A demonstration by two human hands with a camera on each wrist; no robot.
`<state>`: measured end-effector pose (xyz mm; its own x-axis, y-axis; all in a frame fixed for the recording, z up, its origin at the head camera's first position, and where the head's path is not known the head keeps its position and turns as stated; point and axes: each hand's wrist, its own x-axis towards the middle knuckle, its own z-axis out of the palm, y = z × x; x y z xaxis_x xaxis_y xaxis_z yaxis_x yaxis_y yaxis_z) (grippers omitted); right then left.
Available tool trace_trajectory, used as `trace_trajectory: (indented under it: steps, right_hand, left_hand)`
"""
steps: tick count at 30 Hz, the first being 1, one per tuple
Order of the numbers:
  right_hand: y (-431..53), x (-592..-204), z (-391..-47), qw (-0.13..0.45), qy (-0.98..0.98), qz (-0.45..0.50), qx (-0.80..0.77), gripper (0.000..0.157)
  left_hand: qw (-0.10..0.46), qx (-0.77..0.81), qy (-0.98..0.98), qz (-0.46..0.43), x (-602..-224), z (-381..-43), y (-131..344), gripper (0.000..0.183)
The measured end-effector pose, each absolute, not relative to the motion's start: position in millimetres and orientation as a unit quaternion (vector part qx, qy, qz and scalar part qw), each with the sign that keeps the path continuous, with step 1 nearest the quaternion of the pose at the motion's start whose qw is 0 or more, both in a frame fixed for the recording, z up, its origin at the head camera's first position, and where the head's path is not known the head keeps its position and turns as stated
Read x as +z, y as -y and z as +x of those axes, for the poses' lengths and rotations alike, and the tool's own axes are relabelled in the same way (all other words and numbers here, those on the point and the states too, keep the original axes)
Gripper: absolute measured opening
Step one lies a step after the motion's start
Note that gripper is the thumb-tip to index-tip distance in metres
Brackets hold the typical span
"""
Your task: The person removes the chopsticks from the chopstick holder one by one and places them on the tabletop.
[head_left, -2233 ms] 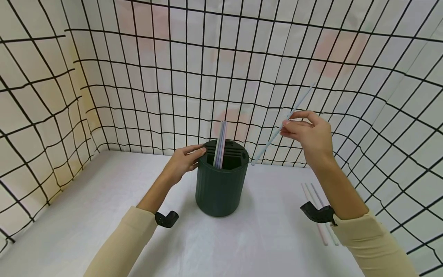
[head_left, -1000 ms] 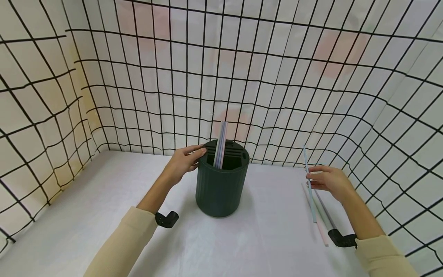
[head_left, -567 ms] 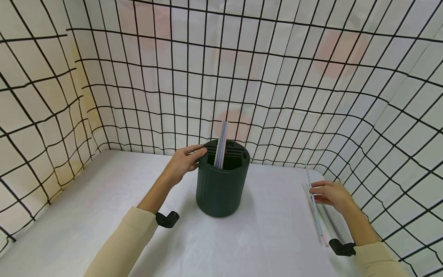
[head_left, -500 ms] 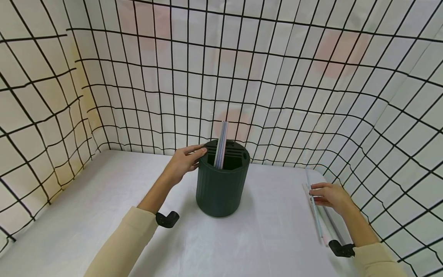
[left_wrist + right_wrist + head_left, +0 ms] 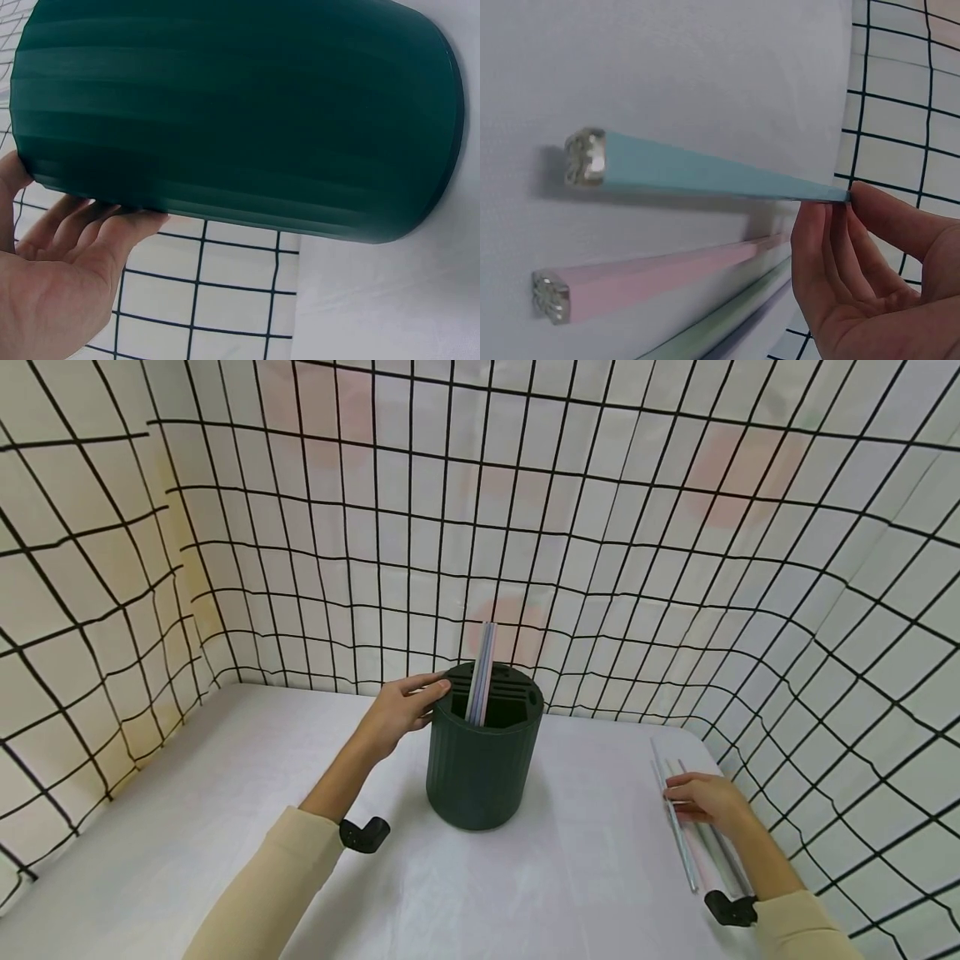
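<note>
My right hand (image 5: 712,802) pinches a light blue chopstick (image 5: 705,171) between thumb and fingertips, low over the right side of the table. Its silvery end points toward me, with its shadow close beside it. Just right of it lie a pink chopstick (image 5: 645,281), a pale green chopstick (image 5: 712,322) and a purple chopstick (image 5: 751,321), partly hidden by the hand in the head view. My left hand (image 5: 393,714) holds the dark green utensil holder (image 5: 480,777) by its upper left side, thumb at the rim. Several pastel chopsticks (image 5: 480,681) lean upright in its front compartment.
A black wire grid (image 5: 408,560) backed by white sheeting surrounds the white table (image 5: 585,860) at the back and both sides. Slots and a small round hole lie in the holder's top, behind the chopsticks. Each wrist wears a black camera mount (image 5: 365,835).
My right hand has carried the blue chopstick from beside the holder rightward and down to the chopsticks on the table. The left hand and the holder have stayed put.
</note>
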<state>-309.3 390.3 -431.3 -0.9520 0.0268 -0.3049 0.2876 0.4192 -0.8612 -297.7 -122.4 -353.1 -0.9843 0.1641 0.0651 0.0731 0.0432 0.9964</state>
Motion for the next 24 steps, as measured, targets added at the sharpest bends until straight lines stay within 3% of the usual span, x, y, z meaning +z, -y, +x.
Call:
trace_trajectory:
  steps: [24]
  right_hand:
    - [-392, -449, -314, 0.116, -0.831, 0.126, -0.529, 0.039]
  left_hand:
    - [0.031, 0.681, -0.727, 0.082, -352, -296, 122, 0.056]
